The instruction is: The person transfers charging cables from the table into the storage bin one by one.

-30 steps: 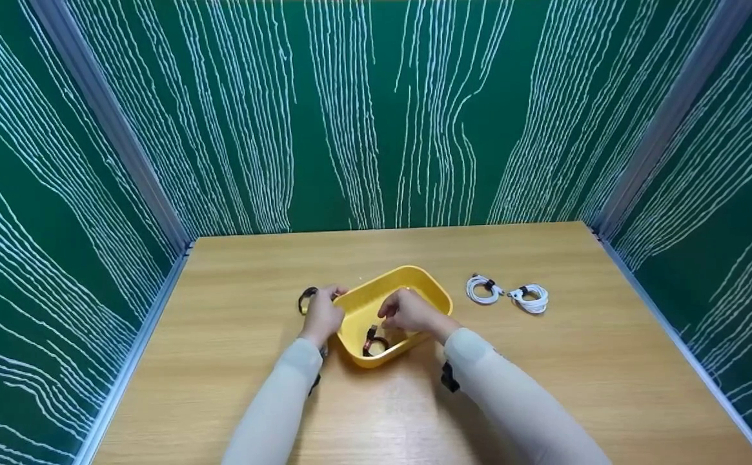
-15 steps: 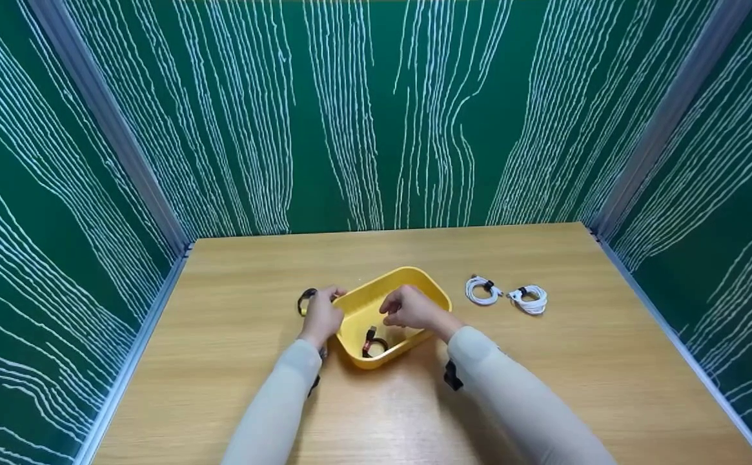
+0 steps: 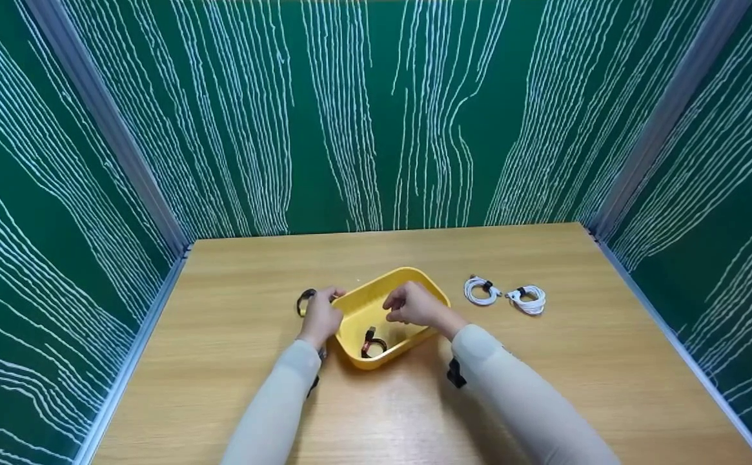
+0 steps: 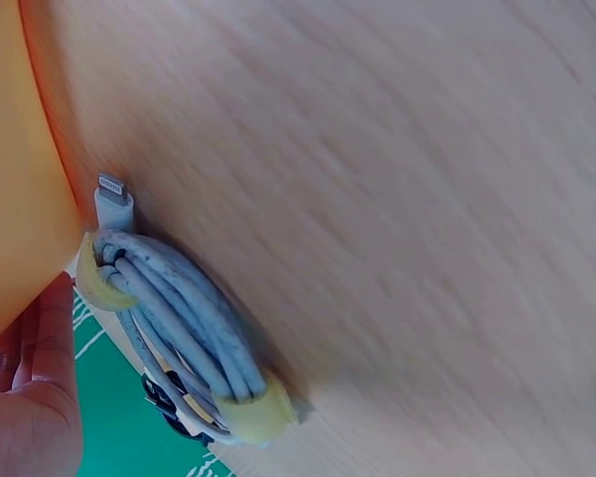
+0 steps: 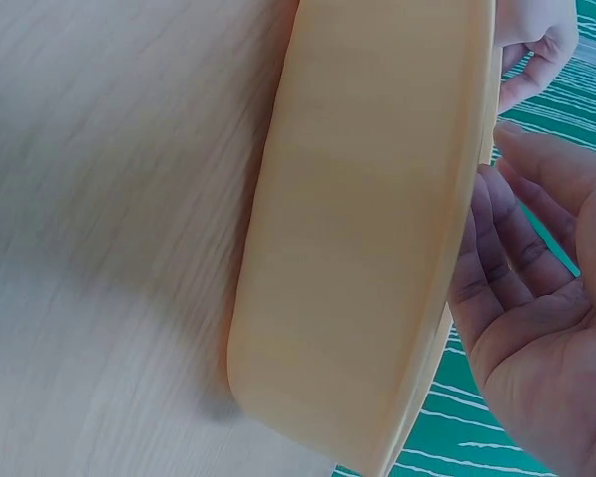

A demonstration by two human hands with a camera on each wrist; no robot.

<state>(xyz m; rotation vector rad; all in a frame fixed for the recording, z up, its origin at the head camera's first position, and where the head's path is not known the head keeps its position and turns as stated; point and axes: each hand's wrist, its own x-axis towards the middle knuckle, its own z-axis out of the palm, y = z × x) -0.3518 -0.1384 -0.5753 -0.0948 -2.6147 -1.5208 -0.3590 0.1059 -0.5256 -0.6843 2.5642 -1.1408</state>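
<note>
A yellow plastic bin (image 3: 366, 294) sits slanted near the middle of the table. My left hand (image 3: 323, 318) grips the rim at its left end; part of that grip is hidden by the bin wall in the left wrist view. Inside, near the front left corner, lies a coiled black cable (image 3: 374, 345) with a USB plug and a red patch. My right hand (image 3: 414, 305) hovers over the bin's right half, fingers loosely bent and nothing between them. In the right wrist view its fingertips (image 5: 485, 184) overlap the rim.
Beside the bin's left end lies a coiled grey-white cable (image 4: 194, 318) with yellow ties and a Lightning plug. A black coil (image 3: 304, 300) is just beyond the left hand. Two white coiled cables (image 3: 481, 290) lie right of the bin. Green walls (image 3: 414, 129) enclose the wooden table (image 3: 246, 271).
My right hand has drifted slightly up and right over the bin, its fingers a little farther from the black cable. The left hand and the bin stay in place.
</note>
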